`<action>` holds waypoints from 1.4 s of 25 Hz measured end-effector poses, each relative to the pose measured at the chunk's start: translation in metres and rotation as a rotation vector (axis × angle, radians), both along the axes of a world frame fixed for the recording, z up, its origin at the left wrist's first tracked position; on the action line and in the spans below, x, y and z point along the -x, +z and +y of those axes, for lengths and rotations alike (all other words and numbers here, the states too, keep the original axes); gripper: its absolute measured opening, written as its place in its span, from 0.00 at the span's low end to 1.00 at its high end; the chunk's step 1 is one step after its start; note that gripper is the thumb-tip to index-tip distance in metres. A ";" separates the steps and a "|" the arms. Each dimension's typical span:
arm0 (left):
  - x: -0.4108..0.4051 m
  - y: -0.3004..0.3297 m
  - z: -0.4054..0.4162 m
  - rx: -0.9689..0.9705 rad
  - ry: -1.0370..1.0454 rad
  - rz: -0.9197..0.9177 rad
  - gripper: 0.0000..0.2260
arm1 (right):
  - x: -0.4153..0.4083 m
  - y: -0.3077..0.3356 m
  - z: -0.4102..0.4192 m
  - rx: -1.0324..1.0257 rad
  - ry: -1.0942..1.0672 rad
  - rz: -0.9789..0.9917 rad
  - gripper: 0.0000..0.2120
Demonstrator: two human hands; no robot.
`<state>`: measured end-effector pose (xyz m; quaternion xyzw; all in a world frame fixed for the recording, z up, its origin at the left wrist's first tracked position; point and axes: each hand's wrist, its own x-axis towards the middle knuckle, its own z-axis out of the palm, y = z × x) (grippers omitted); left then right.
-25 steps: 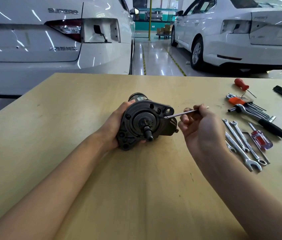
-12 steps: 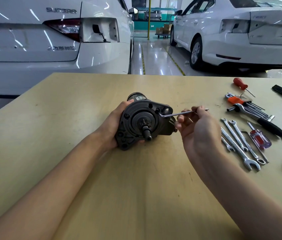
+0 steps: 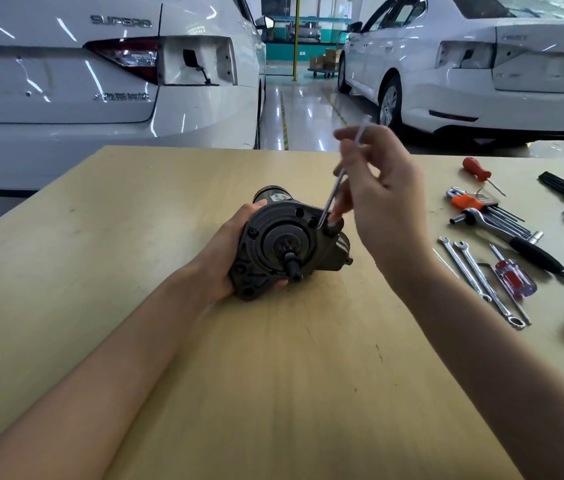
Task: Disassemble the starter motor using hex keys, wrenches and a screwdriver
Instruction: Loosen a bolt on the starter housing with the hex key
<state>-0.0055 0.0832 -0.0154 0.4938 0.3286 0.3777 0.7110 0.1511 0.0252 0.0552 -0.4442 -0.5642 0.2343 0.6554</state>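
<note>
The left hand (image 3: 235,251) grips the motor (image 3: 287,244) on its side on the table (image 3: 135,271), bracing it against turning. The right hand (image 3: 382,192) pinches the hex key (image 3: 334,192), its tip in a flange bolt for leverage.

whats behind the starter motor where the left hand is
The left hand grips the starter motor from the side. Its dark cylindrical body with a label pokes out behind the front plate. The fingers behind are covered.
</note>
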 end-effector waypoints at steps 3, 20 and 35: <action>-0.001 0.000 0.000 -0.023 0.004 -0.006 0.21 | 0.019 0.015 0.011 -0.089 0.012 -0.529 0.08; 0.000 0.000 0.002 0.025 -0.004 0.008 0.22 | -0.031 -0.027 -0.021 0.157 -0.039 0.581 0.09; 0.000 0.000 0.001 0.012 -0.011 0.001 0.23 | -0.022 -0.039 -0.017 0.281 0.062 0.878 0.08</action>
